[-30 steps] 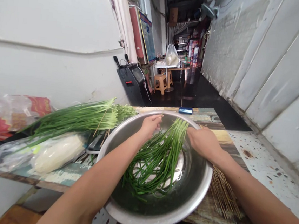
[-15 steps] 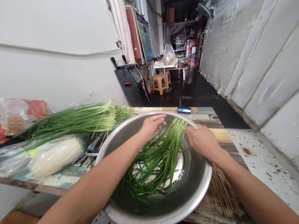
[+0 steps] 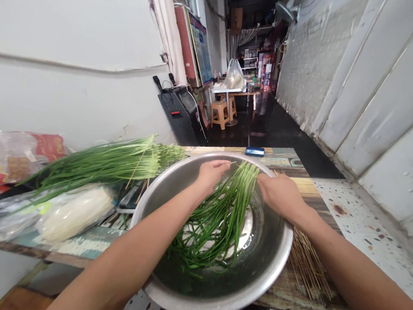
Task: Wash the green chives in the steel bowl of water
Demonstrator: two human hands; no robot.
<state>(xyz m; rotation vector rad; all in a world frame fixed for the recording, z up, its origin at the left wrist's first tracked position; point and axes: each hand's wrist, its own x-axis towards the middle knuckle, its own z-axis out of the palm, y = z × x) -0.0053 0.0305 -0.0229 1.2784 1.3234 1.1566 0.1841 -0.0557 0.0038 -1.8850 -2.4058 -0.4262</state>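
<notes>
A wide metal basin (image 3: 280,259) stands in front of me with long green chives (image 3: 218,219) hanging down into it. At the far right of the basin, my right hand (image 3: 279,193) is closed at the pale ends of the bunch, which fan side by side; whatever else lies within its fingers is hidden. Over the far left part of the basin, my left hand (image 3: 212,175) pinches what looks like a single chive stalk (image 3: 232,163), its thin pale end poking out toward the bunch. Lower down, the leaves lie curled over the shiny basin bottom.
Another heap of chives (image 3: 103,164) lies left of the basin, beside a plastic bag with a whitish bundle (image 3: 76,215). Bamboo skewers (image 3: 308,267) lie to the right on the wooden table (image 3: 277,293). A small blue box (image 3: 254,151) sits beyond the basin.
My left hand has shifted slightly, and the thin stalk end now shows past its fingertips, pointing right. My right hand stays at the bunch.
</notes>
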